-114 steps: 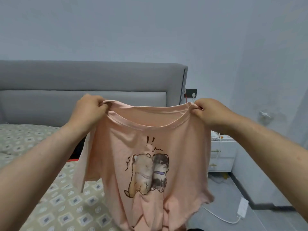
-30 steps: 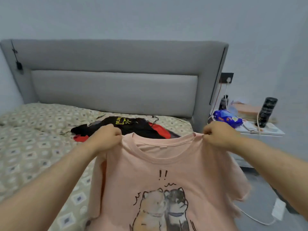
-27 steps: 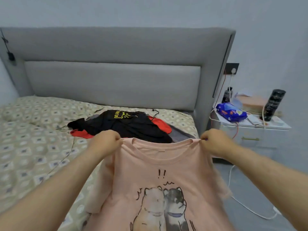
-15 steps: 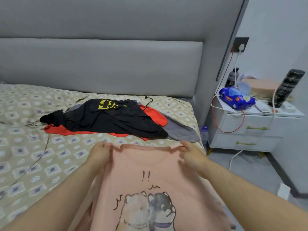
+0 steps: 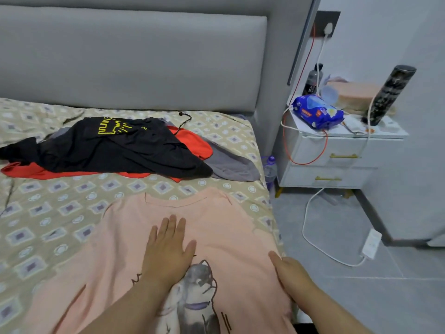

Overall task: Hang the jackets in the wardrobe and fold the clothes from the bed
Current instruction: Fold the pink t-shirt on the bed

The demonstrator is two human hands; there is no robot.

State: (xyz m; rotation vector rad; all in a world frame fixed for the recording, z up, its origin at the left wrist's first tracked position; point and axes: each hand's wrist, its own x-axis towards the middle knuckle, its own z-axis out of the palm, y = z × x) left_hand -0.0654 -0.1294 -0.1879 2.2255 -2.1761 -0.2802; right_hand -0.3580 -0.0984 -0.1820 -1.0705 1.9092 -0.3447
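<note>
Patterned bedspread (image 5: 48, 213) holds the pink T-shirt (image 5: 228, 225) spread flat near; left hand (image 5: 166, 251) presses it open-palmed, right hand (image 5: 291, 276) lies straight-fingered on its right edge. Clothes heap (image 5: 108, 148) beyond, nightstand (image 5: 337, 165) far right.

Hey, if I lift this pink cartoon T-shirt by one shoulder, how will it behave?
Probably floppy: the pink cartoon-print T-shirt lies flat, following the patterned bedspread, so it should drape and bunch. Likely light, since the fabric looks thin. Its side reaches the mattress edge by the right hand, so a push might slide it off.
</note>
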